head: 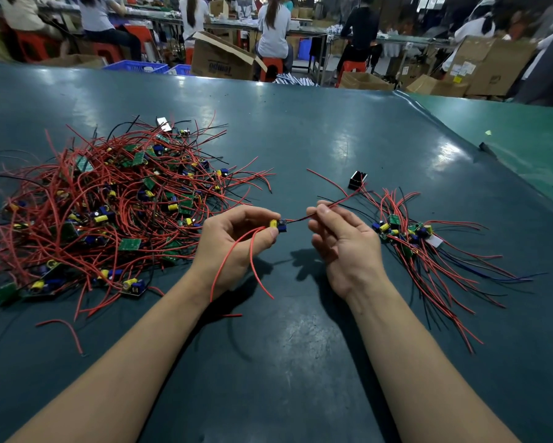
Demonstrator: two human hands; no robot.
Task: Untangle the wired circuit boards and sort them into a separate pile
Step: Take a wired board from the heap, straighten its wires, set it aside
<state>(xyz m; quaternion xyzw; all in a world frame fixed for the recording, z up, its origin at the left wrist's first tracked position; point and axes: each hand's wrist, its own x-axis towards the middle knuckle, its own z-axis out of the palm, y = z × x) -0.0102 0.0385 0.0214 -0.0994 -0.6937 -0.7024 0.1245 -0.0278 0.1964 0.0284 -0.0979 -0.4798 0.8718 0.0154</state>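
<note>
Pinching one circuit board (278,224) in left hand (236,247), right hand (342,247) gripping its wires (345,198), between tangled heap (109,199) and sorted pile (409,231)

Glossy, smooth dark-green table mat (300,129), probably rubber; plastic-coated red wires (77,193).

Just one head cam here, wide-angle, first-person.

It sits up at the wearer's head and tilts forward and down onto the dark green surface (300,129), close enough that both forearms fill the bottom of the frame. The top edge catches the workshop beyond. No second view to overlap with.
</note>
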